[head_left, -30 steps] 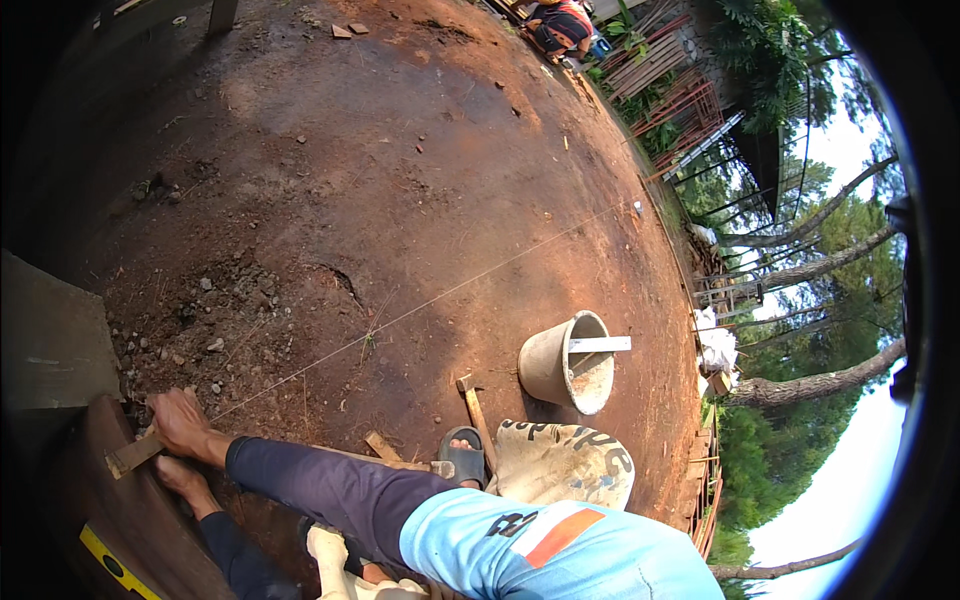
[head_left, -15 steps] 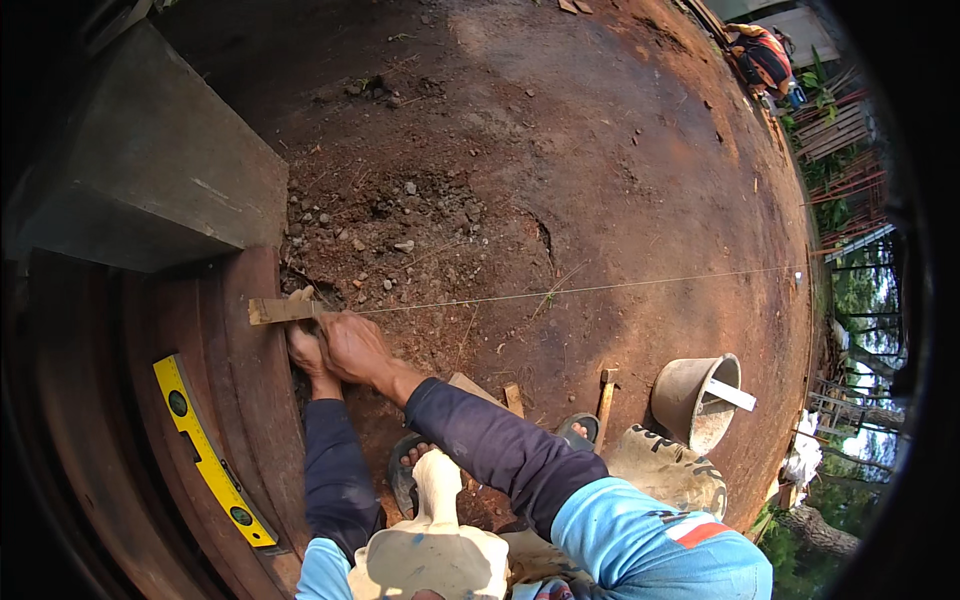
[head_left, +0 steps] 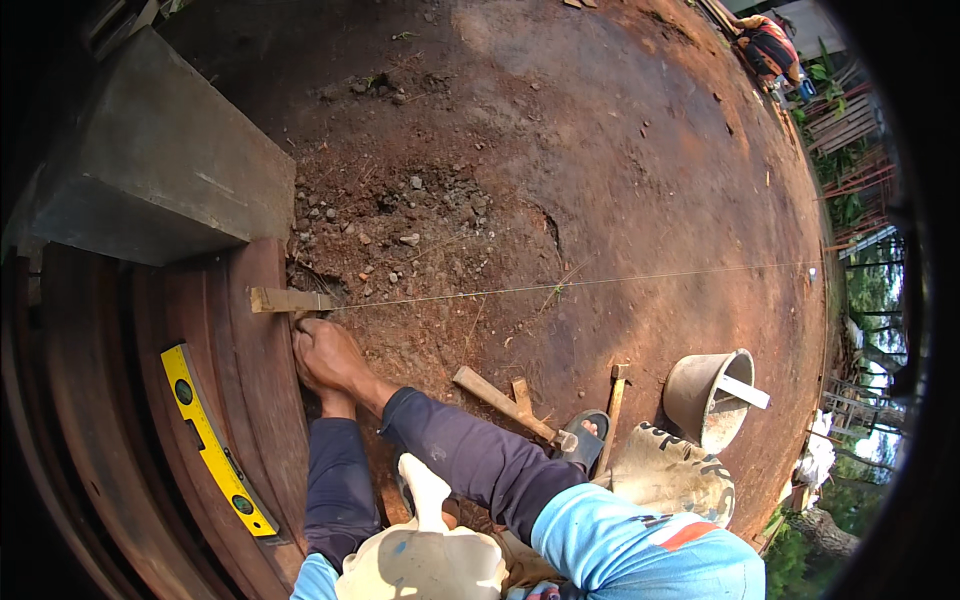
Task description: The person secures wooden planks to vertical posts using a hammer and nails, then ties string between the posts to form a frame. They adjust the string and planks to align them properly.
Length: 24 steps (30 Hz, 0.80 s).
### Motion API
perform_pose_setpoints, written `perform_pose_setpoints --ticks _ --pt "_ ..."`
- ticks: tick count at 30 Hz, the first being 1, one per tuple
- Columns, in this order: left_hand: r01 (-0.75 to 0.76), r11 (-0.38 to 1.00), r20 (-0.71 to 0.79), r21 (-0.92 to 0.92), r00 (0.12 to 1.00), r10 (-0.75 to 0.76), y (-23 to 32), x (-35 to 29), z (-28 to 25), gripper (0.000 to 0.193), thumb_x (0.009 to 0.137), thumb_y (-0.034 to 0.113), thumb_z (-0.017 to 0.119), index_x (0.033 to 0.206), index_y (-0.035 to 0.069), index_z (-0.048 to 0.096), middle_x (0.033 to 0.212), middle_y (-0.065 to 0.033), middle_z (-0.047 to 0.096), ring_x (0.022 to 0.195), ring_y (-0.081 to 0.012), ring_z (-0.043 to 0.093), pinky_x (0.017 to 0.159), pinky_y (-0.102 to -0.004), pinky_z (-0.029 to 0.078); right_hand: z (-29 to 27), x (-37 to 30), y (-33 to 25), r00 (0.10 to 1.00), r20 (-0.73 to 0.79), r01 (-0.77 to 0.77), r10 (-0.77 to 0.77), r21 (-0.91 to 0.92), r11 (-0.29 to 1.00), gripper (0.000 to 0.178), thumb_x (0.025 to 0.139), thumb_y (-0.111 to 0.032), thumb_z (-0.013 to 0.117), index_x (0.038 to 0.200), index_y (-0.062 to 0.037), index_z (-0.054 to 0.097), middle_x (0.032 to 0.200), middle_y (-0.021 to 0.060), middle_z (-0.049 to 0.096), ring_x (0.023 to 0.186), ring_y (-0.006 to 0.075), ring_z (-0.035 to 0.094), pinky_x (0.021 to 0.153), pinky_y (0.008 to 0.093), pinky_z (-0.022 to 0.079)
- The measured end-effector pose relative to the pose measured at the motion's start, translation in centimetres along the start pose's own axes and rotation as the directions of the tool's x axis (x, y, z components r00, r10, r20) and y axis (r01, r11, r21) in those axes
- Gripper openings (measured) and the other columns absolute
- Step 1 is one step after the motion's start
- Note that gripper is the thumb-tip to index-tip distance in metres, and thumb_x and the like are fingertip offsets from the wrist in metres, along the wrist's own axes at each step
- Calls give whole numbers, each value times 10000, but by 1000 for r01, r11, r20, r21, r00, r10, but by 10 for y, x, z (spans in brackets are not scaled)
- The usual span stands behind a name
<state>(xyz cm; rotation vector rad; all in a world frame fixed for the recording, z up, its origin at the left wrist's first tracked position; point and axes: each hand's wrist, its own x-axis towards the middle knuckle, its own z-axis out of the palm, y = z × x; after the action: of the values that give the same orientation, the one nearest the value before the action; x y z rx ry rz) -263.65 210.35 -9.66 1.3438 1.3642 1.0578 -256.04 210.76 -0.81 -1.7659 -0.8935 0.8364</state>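
My right hand (head_left: 333, 358) is closed just below a short wooden block (head_left: 290, 300), by the edge of a reddish-brown board (head_left: 262, 350). What its curled fingers hold, if anything, is hidden. Of my left hand (head_left: 337, 404), only the wrist area shows; the right hand covers its fingers. A thin string (head_left: 480, 293) runs taut from the block's end across the dirt to the far right. On the boards to the left lies a yellow spirit level (head_left: 215, 445).
A concrete block (head_left: 190, 160) stands at the upper left. Near my sandaled foot (head_left: 588, 430) lie two hammers (head_left: 505, 402) (head_left: 615, 410) and a wood scrap (head_left: 522, 395). A bucket (head_left: 690, 395) with a white strip sits at right. Another person (head_left: 768, 48) crouches far off.
Both hands have dropped from the wooden block to just below it. Fingers seen above the block before are gone from there. A hammer's handle and head, earlier mostly behind my sleeve, now show.
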Motion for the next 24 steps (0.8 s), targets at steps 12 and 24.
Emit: perform_pose_setpoints --ticks 12,24 --pt "-75 948 175 310 984 21 -52 -2 -29 625 1097 465 426 1537 22 412 1481 -152 557 1309 -317 587 1092 -448 481 4 -1 2 997 -25 73 -75 -54 996 259 902 -184 569 935 48 678 929 309 695 911 511 677 842 591 540" --pt "138 987 206 -78 971 -120 69 -36 2 516 1075 65 450 1565 -79 375 1563 -234 493 1453 -311 470 1225 -410 336 -198 -75 70 960 217 234 -176 -283 930 303 1001 -239 622 1152 9 708 1063 206 725 983 412 699 854 493 558"
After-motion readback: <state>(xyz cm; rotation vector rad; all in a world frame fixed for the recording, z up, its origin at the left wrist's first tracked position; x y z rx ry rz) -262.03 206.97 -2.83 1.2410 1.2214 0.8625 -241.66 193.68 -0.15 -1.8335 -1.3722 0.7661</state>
